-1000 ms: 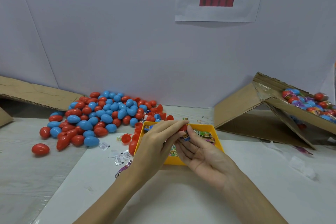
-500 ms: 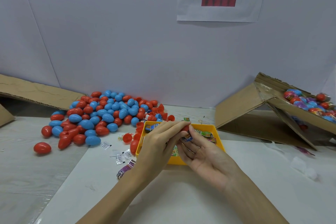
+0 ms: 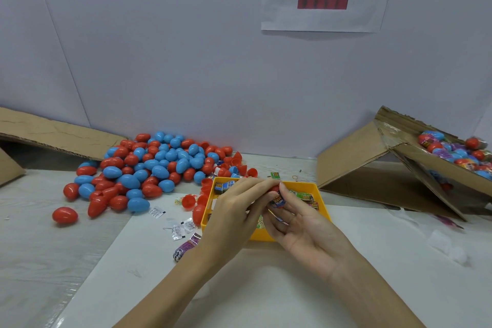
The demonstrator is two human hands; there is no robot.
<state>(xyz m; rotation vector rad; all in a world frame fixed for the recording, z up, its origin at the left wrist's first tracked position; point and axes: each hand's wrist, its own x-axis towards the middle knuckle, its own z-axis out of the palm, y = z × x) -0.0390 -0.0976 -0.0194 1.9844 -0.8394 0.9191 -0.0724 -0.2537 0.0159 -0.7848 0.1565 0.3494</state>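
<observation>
Both my hands meet over a yellow tray (image 3: 323,196) in the middle of the table. Between them is a red plastic egg (image 3: 274,189) with a printed film sleeve (image 3: 278,201) round its lower part. My left hand (image 3: 234,210) pinches the egg's top from the left with its fingertips. My right hand (image 3: 300,224) lies palm up under it, thumb and fingers curled on the sleeved part. The tray holds several small printed sleeves (image 3: 303,198). Much of the egg is hidden by my fingers.
A pile of red and blue eggs (image 3: 149,168) lies at the back left, one red egg (image 3: 65,215) apart. Small white sachets (image 3: 178,228) and a purple wrapper (image 3: 186,246) lie left of the tray. A tilted cardboard box (image 3: 415,168) at right holds sleeved eggs (image 3: 452,152).
Both hands stay over the tray with the egg between them. The fingers have shifted slightly around the egg; the view has drifted a little.
</observation>
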